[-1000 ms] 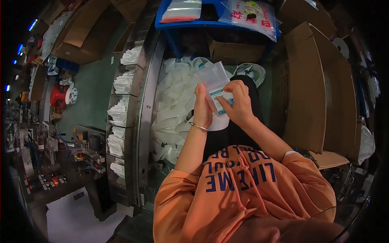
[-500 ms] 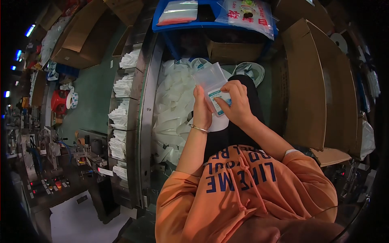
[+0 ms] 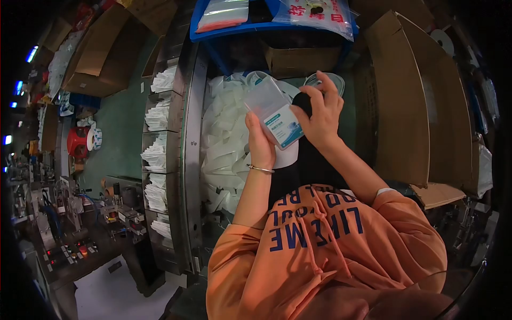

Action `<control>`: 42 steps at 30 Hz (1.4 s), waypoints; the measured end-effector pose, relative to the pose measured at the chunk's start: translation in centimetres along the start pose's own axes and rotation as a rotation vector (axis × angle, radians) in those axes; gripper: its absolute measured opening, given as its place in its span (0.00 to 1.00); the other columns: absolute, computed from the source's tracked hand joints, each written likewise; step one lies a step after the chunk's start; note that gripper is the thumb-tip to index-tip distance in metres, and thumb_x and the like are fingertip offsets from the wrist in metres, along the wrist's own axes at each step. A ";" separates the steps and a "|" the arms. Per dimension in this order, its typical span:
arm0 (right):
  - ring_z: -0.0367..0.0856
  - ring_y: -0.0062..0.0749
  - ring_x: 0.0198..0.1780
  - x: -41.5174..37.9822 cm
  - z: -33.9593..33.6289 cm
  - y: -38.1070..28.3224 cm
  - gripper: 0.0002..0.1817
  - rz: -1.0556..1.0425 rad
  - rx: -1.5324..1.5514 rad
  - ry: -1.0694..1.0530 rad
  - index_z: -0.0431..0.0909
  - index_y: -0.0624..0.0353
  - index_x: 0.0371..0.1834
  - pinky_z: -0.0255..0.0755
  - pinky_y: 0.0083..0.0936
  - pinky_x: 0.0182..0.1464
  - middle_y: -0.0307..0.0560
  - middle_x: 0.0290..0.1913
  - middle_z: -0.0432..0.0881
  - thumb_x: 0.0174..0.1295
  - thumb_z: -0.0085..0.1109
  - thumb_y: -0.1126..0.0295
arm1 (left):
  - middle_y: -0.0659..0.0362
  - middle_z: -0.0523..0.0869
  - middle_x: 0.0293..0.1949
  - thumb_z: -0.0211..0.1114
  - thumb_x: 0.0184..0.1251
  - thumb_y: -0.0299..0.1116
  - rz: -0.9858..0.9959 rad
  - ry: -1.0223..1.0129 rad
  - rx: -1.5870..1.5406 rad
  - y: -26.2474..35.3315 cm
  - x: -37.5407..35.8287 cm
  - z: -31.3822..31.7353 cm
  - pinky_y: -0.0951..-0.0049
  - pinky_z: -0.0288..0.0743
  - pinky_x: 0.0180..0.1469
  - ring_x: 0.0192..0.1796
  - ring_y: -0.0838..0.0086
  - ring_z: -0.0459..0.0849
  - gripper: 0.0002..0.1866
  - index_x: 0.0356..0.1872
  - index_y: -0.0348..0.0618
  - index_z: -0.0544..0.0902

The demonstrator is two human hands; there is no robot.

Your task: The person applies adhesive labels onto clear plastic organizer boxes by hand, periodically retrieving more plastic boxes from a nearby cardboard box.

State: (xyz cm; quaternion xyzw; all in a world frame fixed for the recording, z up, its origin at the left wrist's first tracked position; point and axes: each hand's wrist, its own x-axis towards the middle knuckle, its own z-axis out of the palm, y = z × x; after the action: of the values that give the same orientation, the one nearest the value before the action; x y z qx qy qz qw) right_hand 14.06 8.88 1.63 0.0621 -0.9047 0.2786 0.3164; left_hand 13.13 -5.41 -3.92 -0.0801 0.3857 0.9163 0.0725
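Observation:
My left hand (image 3: 260,143) holds a clear plastic pouch (image 3: 272,109) with a blue-and-white label card inside, gripping it from the left and below. My right hand (image 3: 320,114) rests against the pouch's right edge, its fingers spread and lifted, thumb by the label. Both hands are raised over my lap, above a heap of white folded masks (image 3: 226,141). A thin bracelet circles my left wrist.
A curved metal conveyor (image 3: 160,160) with compartments of white stacks runs down the left. A blue crate (image 3: 272,26) holding packed bags stands ahead, with a small carton (image 3: 304,61) below it. Tall cardboard boxes (image 3: 410,101) stand on the right. Machinery fills the lower left.
Both hands rose slightly with the pouch. My right hand's fingers came off the label and spread out along the pouch's right edge, so the label shows fully.

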 end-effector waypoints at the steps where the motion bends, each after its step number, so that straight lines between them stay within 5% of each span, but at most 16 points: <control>1: 0.70 0.36 0.53 -0.1 -0.3 0.2 0.26 -0.103 -0.010 0.040 0.76 0.49 0.48 0.54 0.37 0.54 0.53 0.62 0.65 0.41 0.70 0.65 | 0.59 0.70 0.59 0.44 0.73 0.55 -0.009 0.001 -0.021 0.3 -0.1 0.2 0.70 0.63 0.63 0.61 0.72 0.70 0.28 0.63 0.45 0.59; 2: 0.69 0.38 0.59 -0.1 -0.4 0.4 0.28 -0.207 -0.022 0.081 0.76 0.49 0.50 0.53 0.40 0.59 0.53 0.65 0.63 0.41 0.70 0.64 | 0.59 0.70 0.59 0.44 0.73 0.55 -0.010 0.000 -0.020 0.6 -0.1 0.3 0.70 0.63 0.63 0.61 0.72 0.70 0.28 0.63 0.45 0.59; 3: 0.59 0.39 0.69 -1.3 -0.9 -0.5 0.30 -0.356 0.018 -0.088 0.74 0.51 0.55 0.41 0.51 0.67 0.47 0.70 0.59 0.43 0.69 0.63 | 0.58 0.71 0.59 0.42 0.72 0.57 0.021 -0.002 -0.016 1.1 -0.1 0.6 0.68 0.64 0.63 0.60 0.70 0.71 0.29 0.63 0.45 0.62; 6: 0.56 0.39 0.72 -6.5 -1.3 -0.1 0.19 -0.577 0.159 -0.569 0.81 0.53 0.44 0.26 0.67 0.67 0.36 0.65 0.68 0.48 0.67 0.62 | 0.58 0.73 0.59 0.41 0.72 0.58 0.042 0.052 -0.032 2.9 -0.3 0.9 0.66 0.66 0.62 0.60 0.67 0.73 0.31 0.63 0.44 0.65; 9: 0.62 0.43 0.69 -7.8 -2.3 2.0 0.10 -0.607 0.233 -0.649 0.84 0.54 0.33 0.21 0.63 0.69 0.40 0.58 0.75 0.48 0.65 0.63 | 0.58 0.73 0.60 0.40 0.73 0.57 0.058 0.136 -0.047 5.0 -0.5 1.0 0.65 0.67 0.62 0.61 0.66 0.73 0.31 0.64 0.44 0.65; 12: 0.64 0.43 0.68 -8.0 -2.8 2.5 0.05 -0.499 0.300 -0.541 0.83 0.55 0.27 0.23 0.60 0.70 0.40 0.52 0.79 0.47 0.64 0.68 | 0.57 0.73 0.60 0.40 0.73 0.57 0.125 0.136 -0.012 5.5 -0.3 0.8 0.65 0.67 0.62 0.61 0.66 0.72 0.31 0.64 0.43 0.64; 13: 0.66 0.38 0.67 -7.6 -3.3 2.6 0.07 -0.456 0.322 -0.532 0.81 0.55 0.33 0.29 0.58 0.70 0.38 0.51 0.79 0.50 0.64 0.69 | 0.57 0.71 0.61 0.40 0.72 0.58 0.127 0.129 0.001 5.6 -0.2 0.8 0.67 0.65 0.63 0.62 0.67 0.70 0.32 0.65 0.43 0.63; 21: 0.67 0.39 0.65 -4.0 -2.8 4.5 0.08 -0.388 0.225 -0.399 0.81 0.54 0.37 0.33 0.57 0.70 0.40 0.51 0.79 0.53 0.61 0.72 | 0.57 0.68 0.63 0.40 0.71 0.60 0.118 0.108 0.048 5.4 -0.1 0.5 0.68 0.62 0.65 0.65 0.67 0.68 0.34 0.66 0.43 0.60; 32: 0.42 0.45 0.76 0.3 2.5 5.4 0.26 -0.410 -0.021 -0.695 0.75 0.37 0.57 0.42 0.63 0.68 0.47 0.74 0.48 0.52 0.64 0.65 | 0.54 0.71 0.60 0.40 0.72 0.59 0.132 0.186 0.056 5.3 -1.0 -0.5 0.65 0.68 0.60 0.61 0.64 0.72 0.34 0.65 0.41 0.62; 38: 0.42 0.46 0.76 1.8 5.7 4.0 0.24 -0.454 0.154 -0.805 0.77 0.41 0.53 0.42 0.66 0.67 0.47 0.73 0.50 0.48 0.67 0.64 | 0.53 0.71 0.61 0.42 0.71 0.60 0.171 0.229 -0.022 5.7 -1.6 -0.9 0.60 0.69 0.60 0.60 0.61 0.73 0.34 0.65 0.42 0.63; 42: 0.42 0.47 0.75 3.0 7.1 4.1 0.19 -0.512 0.341 -0.863 0.79 0.46 0.47 0.43 0.67 0.66 0.47 0.69 0.58 0.50 0.66 0.62 | 0.52 0.74 0.59 0.45 0.68 0.58 -0.029 0.225 -0.290 4.5 -0.6 -2.7 0.53 0.69 0.59 0.59 0.57 0.74 0.33 0.64 0.43 0.66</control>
State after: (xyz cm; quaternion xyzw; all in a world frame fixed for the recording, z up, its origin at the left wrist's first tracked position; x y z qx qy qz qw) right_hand 6.64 8.65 -3.00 0.4408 -0.8502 0.2847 -0.0415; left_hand 13.11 -10.51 -2.53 -0.1972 0.2542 0.9464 0.0296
